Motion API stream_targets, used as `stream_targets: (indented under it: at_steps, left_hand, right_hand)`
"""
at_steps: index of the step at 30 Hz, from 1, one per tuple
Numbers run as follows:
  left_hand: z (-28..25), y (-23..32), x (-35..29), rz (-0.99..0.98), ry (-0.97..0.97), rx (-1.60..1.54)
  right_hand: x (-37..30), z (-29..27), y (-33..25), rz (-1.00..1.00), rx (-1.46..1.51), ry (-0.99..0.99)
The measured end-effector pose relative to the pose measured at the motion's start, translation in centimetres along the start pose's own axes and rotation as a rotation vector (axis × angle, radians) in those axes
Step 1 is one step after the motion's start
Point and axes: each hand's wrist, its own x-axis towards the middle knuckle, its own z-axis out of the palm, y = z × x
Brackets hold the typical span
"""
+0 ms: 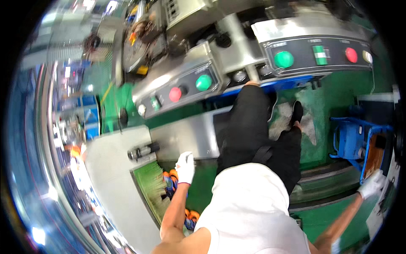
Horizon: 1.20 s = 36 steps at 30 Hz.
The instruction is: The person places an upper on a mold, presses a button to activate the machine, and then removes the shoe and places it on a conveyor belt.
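My left hand (185, 168), in a white glove, hangs over the near edge of a flat metal plate (184, 134). Its fingers are curled in, and whatever they may hold is hidden. Beside it on the left lies a dark cylindrical tool or fitting (144, 151), on a pale grey surface (112, 169). Far out to the right, my right hand (372, 184), also gloved in white, has its fingers stretched out and somewhat apart. It is nearest to a blue-framed stool or stand (357, 142) with a brown top; contact cannot be made out.
Ahead stand two control panels, the left one (182, 86) and right one (317, 55), with green and red buttons. Metal machinery (144, 46) rises behind. Orange-and-blue items (170, 182) lie beside a green mat (148, 188). My black shoe (297, 112) is on the green floor.
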Motion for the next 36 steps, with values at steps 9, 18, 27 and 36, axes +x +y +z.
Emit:
stream_targets:
  at_steps: [9,18,27,36]
  left_hand:
    - [-11.0,-29.4,-16.6,-0.818,0.579,0.473]
    - [-4.7,-24.7,-8.3,-0.723,0.656,0.183]
    - [-5.9,-13.5,-6.2,-0.060,0.576,0.048]
    - [-12.4,16.0,3.8,0.929,-0.022,-0.280]
  right_hand:
    - [-9.0,3.4,-42.9,0.265,0.902,-1.093]
    - [-0.6,-3.7,-61.4,-0.386,0.949,-1.327]
    - [-9.0,-15.8,-77.2,-1.390,1.279,-1.272]
    - [-0.1,-12.7,-78.2,-1.123,1.068,-1.261]
